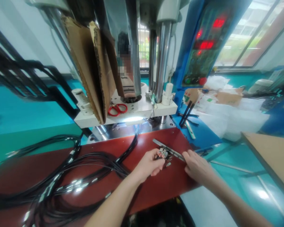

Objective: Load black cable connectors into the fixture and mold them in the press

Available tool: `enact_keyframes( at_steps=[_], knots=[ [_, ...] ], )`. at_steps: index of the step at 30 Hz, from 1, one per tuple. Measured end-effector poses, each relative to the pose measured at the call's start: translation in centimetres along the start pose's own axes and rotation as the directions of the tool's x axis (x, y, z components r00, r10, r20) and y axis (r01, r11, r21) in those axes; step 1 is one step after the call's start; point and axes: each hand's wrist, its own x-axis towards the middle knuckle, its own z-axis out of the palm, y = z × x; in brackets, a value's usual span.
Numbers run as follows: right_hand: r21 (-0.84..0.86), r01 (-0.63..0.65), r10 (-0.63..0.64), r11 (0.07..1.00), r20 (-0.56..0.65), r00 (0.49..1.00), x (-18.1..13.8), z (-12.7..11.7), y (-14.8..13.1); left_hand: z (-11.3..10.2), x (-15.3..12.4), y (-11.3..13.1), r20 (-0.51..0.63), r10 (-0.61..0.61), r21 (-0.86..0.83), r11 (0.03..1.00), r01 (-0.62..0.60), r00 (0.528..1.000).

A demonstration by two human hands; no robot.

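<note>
My left hand [148, 164] is curled over the dark red work mat [61, 164], its fingertips pinched on a small cluster of cable connectors [163, 154]. My right hand [197, 165] lies just right of it, fingers closed on the near end of a thin grey metal bar [169, 149] that slants away to the upper left. A bundle of black cables [68, 176] runs from the connectors across the mat to the left.
Behind the mat stands a press machine with chrome columns [162, 60], a white platen [142, 110] carrying red scissors [117, 109] and a cardboard sheet [90, 66]. A blue control panel [203, 44] with red digits is at upper right. White bags [229, 116] and a cardboard box edge [267, 151] lie right.
</note>
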Motion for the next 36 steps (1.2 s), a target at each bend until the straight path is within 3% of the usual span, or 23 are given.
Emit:
enact_keyframes(
  at_steps=[2,4,7,9,11,15,22,25,32,34,36],
  knots=[
    [0.198,0.006,-0.019,0.98,0.063,0.998,-0.5,-0.1,-0.3,0.0,-0.1,-0.1,-0.034,-0.03,0.057,0.998,0.032,0.999],
    [0.495,-0.084,0.002,0.865,0.164,0.986,-0.9,0.0,-0.4,0.2,-0.1,-0.2,-0.066,-0.048,0.114,0.992,0.055,0.997],
    [0.84,-0.273,0.057,0.469,0.28,0.958,-1.3,0.6,-0.8,0.5,-0.2,-0.4,-0.076,-0.05,0.225,0.972,0.066,0.996],
    [0.943,-0.247,0.131,0.224,0.223,0.966,-1.4,0.9,-1.8,0.8,-0.1,-0.6,-0.073,-0.037,0.291,0.955,0.056,0.997],
    [0.984,-0.168,0.228,0.059,0.151,0.962,-1.3,1.1,-3.3,1.0,-0.1,-0.9,-0.076,-0.001,0.343,0.939,0.027,0.997],
    [0.982,-0.154,0.33,-0.11,0.182,0.926,-0.7,0.9,-6.6,1.4,-0.1,-1.2,-0.079,0.077,0.43,0.902,-0.036,0.994],
    [0.973,-0.171,0.386,-0.157,0.22,0.896,-0.1,1.1,-8.3,1.5,-0.1,-1.2,-0.088,0.067,0.427,0.904,-0.023,0.994],
    [0.986,-0.142,0.41,-0.092,0.167,0.897,-0.2,0.9,-8.3,1.5,-0.1,-1.0,-0.049,0.055,0.407,0.913,-0.03,0.997],
    [0.982,-0.098,0.395,0.163,0.026,0.918,-0.3,1.2,-8.6,1.7,-0.5,-0.8,0.025,0.081,0.343,0.935,-0.084,0.996],
    [0.981,-0.101,0.384,0.168,0.029,0.923,-0.3,1.3,-8.6,1.6,-0.5,-0.7,-0.002,0.1,0.32,0.943,-0.094,0.995],
    [0.986,-0.122,0.383,0.112,0.07,0.921,-0.3,1.4,-8.6,1.4,-0.5,-0.4,-0.044,0.139,0.293,0.948,-0.121,0.989]
  ],
)
